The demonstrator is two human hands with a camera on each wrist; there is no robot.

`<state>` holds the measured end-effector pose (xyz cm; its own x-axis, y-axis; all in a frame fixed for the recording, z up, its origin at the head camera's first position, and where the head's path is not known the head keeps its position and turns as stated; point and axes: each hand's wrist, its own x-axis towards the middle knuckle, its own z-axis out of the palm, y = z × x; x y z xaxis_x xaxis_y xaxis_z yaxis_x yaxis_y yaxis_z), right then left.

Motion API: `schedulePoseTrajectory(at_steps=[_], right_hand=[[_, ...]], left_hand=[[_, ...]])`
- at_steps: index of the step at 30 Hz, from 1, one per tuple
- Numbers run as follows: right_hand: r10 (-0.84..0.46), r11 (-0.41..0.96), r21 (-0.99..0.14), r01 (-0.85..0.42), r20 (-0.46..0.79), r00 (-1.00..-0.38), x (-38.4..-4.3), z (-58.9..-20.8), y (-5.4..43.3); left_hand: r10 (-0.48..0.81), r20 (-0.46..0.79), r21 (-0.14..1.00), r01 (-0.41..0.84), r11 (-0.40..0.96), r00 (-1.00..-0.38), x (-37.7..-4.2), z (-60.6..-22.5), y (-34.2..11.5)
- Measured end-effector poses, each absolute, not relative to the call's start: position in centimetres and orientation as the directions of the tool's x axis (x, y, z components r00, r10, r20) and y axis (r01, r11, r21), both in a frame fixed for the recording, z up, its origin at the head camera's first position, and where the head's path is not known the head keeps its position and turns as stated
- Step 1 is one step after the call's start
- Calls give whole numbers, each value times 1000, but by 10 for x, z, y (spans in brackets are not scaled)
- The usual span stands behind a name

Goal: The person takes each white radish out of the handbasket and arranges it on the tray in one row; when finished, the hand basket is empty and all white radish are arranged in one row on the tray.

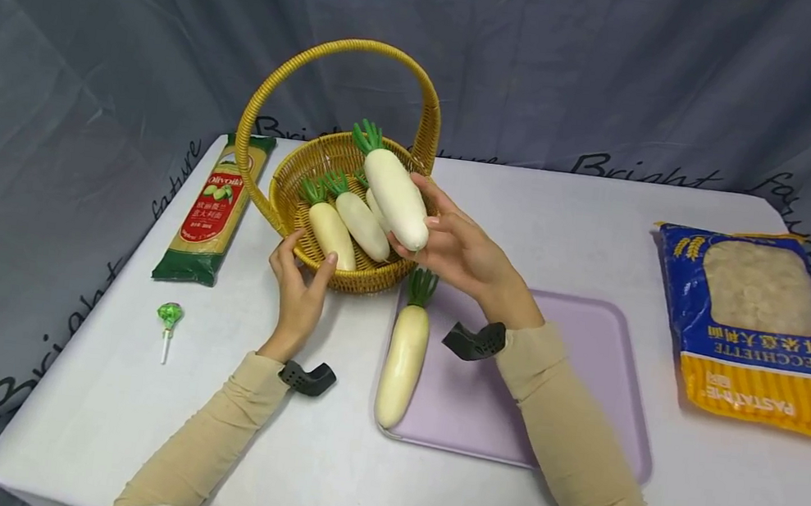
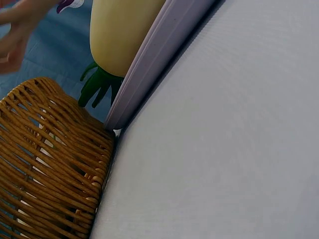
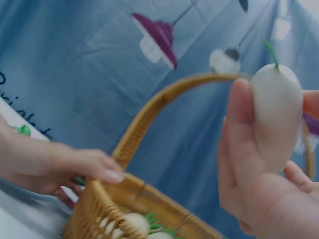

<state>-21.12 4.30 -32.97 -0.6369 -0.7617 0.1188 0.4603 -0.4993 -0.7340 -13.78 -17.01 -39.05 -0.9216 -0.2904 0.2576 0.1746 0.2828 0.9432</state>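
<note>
My right hand (image 1: pixel 468 251) holds a white radish (image 1: pixel 396 198) with green leaves over the right side of a wicker basket (image 1: pixel 365 283). In the right wrist view, the fingers and thumb are on both sides of that radish (image 3: pixel 276 117). My left hand (image 1: pixel 299 295) grips the basket's near left rim, and the right wrist view shows its thumb over the edge (image 3: pixel 115 177). Inside the basket lie three more radishes, one of them (image 1: pixel 331 235) nearest the left hand. Another radish (image 1: pixel 403 366) rests along the left edge of a lilac tray (image 1: pixel 479 401).
Spaghetti in a green-ended pack (image 1: pixel 211 212) lies left of the basket, with a green lollipop (image 1: pixel 168 327) nearer the front. A blue and yellow pasta bag (image 1: pixel 761 332) is at the right. The basket's tall handle (image 1: pixel 349 45) arches above it. A grey curtain (image 1: pixel 543 70) hangs behind the table.
</note>
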Motion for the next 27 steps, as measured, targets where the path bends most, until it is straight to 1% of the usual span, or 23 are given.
schedulePoseTrajectory(at_steps=[2, 5, 7, 11, 14, 17, 20, 23, 27], right_hand=[[-752, -478, -784, 396, 134, -645, -201, -320, 53], [-730, -429, -849, 309, 124, -672, -185, -308, 73], [-716, -408, -873, 268, 123, -687, -174, -303, 87], [-681, -384, -896, 222, 113, -723, -156, -304, 113], [-644, -346, -916, 204, 75, -761, -145, -310, 127], [-608, -292, -934, 207, 14, -794, -134, -320, 138], [-584, -229, -952, 205, -34, -811, -121, -335, 146], [-584, -185, -960, 208, -63, -810, -109, -354, 149], [-616, -174, -958, 230, -76, -784, -92, -378, 146]], left_hand=[[-287, 258, 944, 177, 280, -923, -138, -391, -170], [-285, 255, 946, 178, 270, -924, -139, -391, -170], [-284, 254, 947, 178, 266, -925, -140, -390, -169], [-293, 265, 941, 180, 286, -919, -149, -408, -176], [-302, 272, 939, 183, 292, -914, -155, -422, -183], [-302, 267, 940, 178, 290, -915, -155, -423, -183], [-303, 264, 940, 174, 293, -916, -155, -424, -183], [-302, 266, 940, 177, 291, -915, -155, -424, -182], [-303, 264, 942, 178, 283, -916, -155, -424, -182]])
